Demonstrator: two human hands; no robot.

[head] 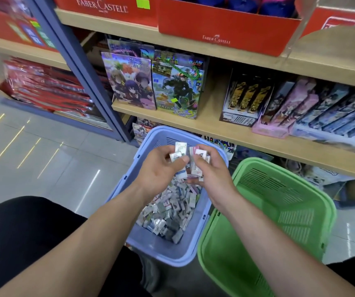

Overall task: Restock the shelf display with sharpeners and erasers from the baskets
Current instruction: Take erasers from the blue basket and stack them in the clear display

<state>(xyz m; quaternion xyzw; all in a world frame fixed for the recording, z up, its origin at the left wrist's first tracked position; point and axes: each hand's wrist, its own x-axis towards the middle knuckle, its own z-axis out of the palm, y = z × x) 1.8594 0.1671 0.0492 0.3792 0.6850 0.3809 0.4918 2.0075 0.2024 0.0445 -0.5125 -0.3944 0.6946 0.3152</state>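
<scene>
**Erasers gripped in both hands over the blue basket**

Erasers, small wrapped blocks, are bunched between the two hands directly above the blue basket. Left hand: fingers curled, thumb pressed onto one block, several packs clamped against the palm. Right hand: fingers likewise curled round a cluster of packs, held close against the left hand. Neither hand is spread, and both grips are closed on stock. Beneath them a pile of the same blocks covers the basket bottom. Green basket stands against the blue one, on its right. Print on the wrappers is too small to read. Red boxes on the upper shelf carry "FABER-CASTELL" in pale lettering on two faces. Illustrated bags stand upright on the middle shelf. One shows a large "3" near its lower right corner, and the other lettering there is blurred.
</scene>
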